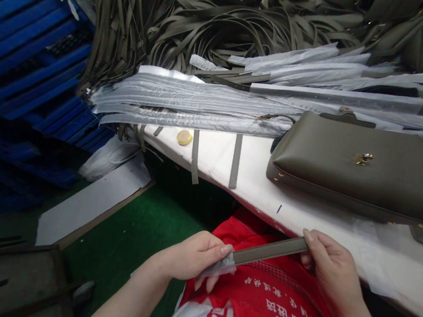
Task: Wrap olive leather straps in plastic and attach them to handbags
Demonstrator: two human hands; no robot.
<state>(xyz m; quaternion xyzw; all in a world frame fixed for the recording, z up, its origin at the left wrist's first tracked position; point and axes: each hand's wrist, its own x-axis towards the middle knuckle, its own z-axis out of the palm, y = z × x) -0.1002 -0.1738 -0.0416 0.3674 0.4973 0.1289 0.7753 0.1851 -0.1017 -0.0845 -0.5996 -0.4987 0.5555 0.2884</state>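
Observation:
An olive-brown strap (268, 250) stretches between my two hands, above the red apron at my lap. My left hand (202, 257) is closed on its left part, where a clear plastic sleeve (225, 266) wraps the strap. At the right end, my right hand (331, 259) pinches the bare strap between thumb and fingers. The rest of the strap beyond my left hand is hidden. Just past my hands, an olive-brown handbag (345, 166) with a gold clasp (363, 158) lies on the white table (254, 182).
Plastic-sleeved straps (187, 101) lie along the table, with heaps of bare straps (224, 30) behind. Two short strips (235, 161) and a round yellowish disc (184, 137) sit near the edge. Blue slatted crates (31, 46) stand left; a white board (95, 197) lies below.

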